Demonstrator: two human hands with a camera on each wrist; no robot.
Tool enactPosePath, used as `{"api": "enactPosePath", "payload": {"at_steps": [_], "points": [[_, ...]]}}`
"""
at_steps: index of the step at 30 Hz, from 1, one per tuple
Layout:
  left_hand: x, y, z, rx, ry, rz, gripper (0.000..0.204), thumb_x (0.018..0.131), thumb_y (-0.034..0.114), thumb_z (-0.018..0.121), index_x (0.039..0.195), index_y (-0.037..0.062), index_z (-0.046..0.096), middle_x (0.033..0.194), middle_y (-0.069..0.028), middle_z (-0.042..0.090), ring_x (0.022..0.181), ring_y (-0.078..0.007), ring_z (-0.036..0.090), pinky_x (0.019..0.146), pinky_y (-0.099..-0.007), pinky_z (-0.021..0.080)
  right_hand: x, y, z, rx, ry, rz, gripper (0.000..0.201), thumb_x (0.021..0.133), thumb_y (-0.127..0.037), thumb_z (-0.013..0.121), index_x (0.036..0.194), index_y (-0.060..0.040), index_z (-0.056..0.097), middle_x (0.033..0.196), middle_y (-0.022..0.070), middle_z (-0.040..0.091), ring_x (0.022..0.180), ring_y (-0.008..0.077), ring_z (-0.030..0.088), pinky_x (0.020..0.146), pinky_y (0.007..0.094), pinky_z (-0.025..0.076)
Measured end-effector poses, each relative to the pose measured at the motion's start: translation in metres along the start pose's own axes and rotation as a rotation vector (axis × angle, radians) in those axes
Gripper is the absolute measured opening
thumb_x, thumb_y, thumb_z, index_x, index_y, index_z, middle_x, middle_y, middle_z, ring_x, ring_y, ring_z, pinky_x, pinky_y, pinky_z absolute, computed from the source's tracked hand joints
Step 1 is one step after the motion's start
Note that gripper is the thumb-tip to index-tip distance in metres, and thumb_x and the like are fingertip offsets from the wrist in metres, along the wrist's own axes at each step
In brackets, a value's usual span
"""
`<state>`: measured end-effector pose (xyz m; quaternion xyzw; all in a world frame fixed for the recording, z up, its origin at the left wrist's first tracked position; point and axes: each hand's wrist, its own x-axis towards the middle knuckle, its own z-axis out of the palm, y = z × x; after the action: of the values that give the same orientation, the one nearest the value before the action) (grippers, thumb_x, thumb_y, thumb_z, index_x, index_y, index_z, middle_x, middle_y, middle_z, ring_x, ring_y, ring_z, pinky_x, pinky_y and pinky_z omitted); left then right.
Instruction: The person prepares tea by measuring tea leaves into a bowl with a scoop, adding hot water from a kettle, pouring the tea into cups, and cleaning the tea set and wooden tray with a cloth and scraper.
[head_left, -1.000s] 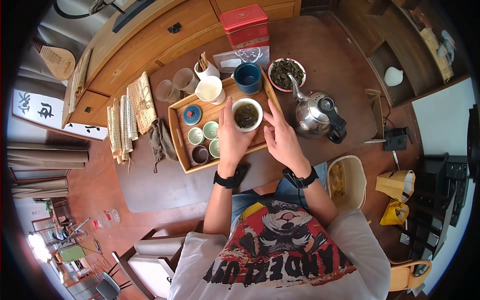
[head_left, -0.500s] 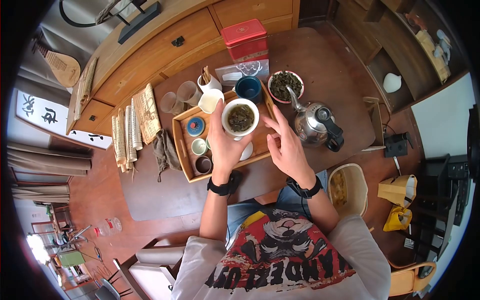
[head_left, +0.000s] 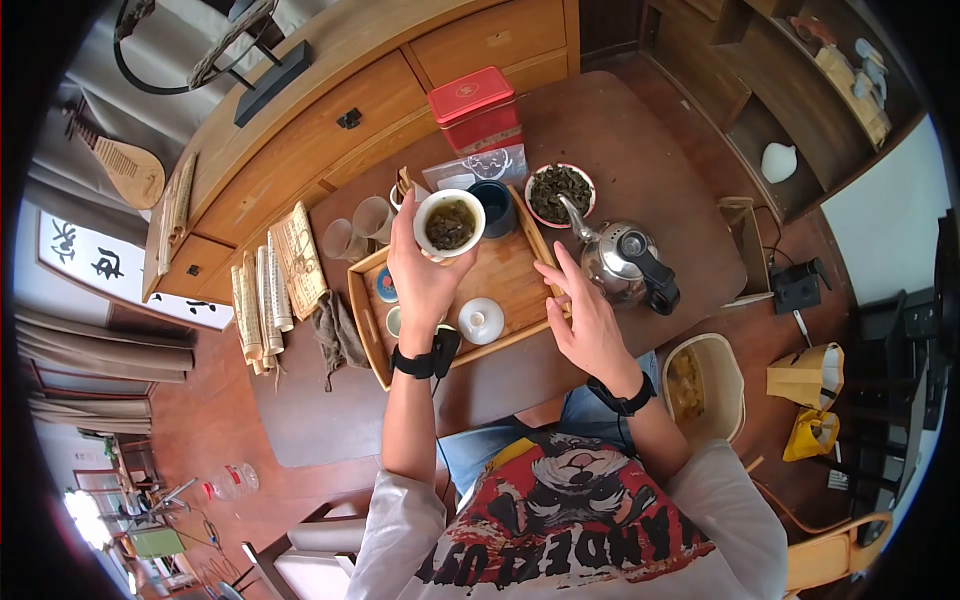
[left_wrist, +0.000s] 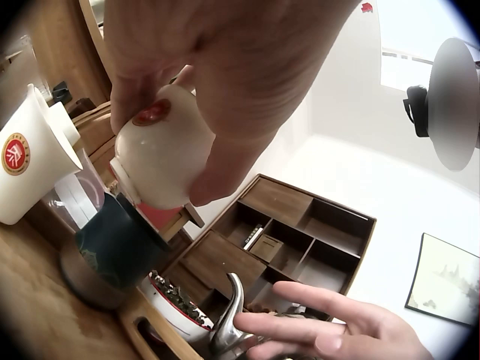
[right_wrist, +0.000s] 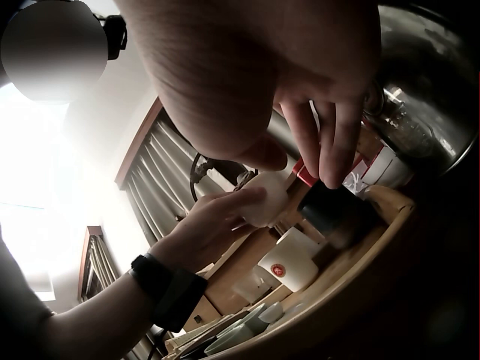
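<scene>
In the head view my left hand (head_left: 425,280) grips a white gaiwan bowl (head_left: 470,242) by its rim, thumb on one side and fingers on the other. Wet tea leaves and greenish liquid show inside. The left wrist view shows the bowl (left_wrist: 169,157) raised and tilted, a red emblem on its wall. Near it stands a white pitcher (left_wrist: 26,165), mostly hidden from the head by the bowl. My right hand (head_left: 592,325) hovers over the tray's right edge, fingers spread, holding nothing. A white lid (head_left: 481,321) lies on the wooden tray (head_left: 515,265).
A dark blue cup (head_left: 492,208) stands at the tray's back. Right of the tray are a steel kettle (head_left: 615,265) and a dish of tea leaves (head_left: 560,193). Left lie a brown cloth (head_left: 337,330) and paper scrolls (head_left: 262,310); a red tin (head_left: 473,110) stands behind.
My left hand has lifted the gaiwan bowl from over the tray and carried it leftward, toward the pitcher. The lid has come into view. My right hand has drawn away from the bowl.
</scene>
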<state>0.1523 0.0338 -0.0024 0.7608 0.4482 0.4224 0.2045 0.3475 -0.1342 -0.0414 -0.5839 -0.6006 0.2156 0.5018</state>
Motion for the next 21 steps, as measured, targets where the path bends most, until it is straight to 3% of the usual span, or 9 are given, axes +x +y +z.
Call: {"api": "enactPosePath", "payload": {"at_steps": [7,9,21], "points": [[0.015,0.002,0.002,0.093,-0.007,0.037,0.098,0.073,0.01,0.098,0.157,-0.0073,0.051,0.138,-0.0233,0.072,0.125,-0.0358,0.074,0.108,-0.0429,0.058,-0.001,0.004,0.003,0.017,0.006,-0.022,0.084,0.101,0.004,0.062,0.175,-0.0028,0.023,0.149,0.0181,0.071,0.123,0.0363,0.071,0.093,0.0405,0.065],[0.017,-0.001,0.003,0.101,-0.053,0.011,0.104,0.072,0.009,0.095,0.162,-0.0043,0.045,0.14,-0.0243,0.066,0.129,-0.0426,0.068,0.111,-0.0472,0.056,-0.002,0.004,0.003,0.039,0.003,-0.006,0.084,0.102,0.004,0.062,0.175,-0.0028,0.023,0.148,0.0183,0.071,0.123,0.0363,0.071,0.094,0.0406,0.065],[0.025,0.006,0.002,0.199,-0.08,0.044,0.104,0.073,0.008,0.096,0.162,-0.0058,0.045,0.146,-0.0264,0.066,0.133,-0.0415,0.068,0.111,-0.046,0.057,-0.002,0.006,0.002,0.055,0.014,-0.01,0.082,0.102,0.004,0.062,0.175,-0.0021,0.024,0.147,0.0195,0.071,0.126,0.0368,0.07,0.094,0.0402,0.066]]}}
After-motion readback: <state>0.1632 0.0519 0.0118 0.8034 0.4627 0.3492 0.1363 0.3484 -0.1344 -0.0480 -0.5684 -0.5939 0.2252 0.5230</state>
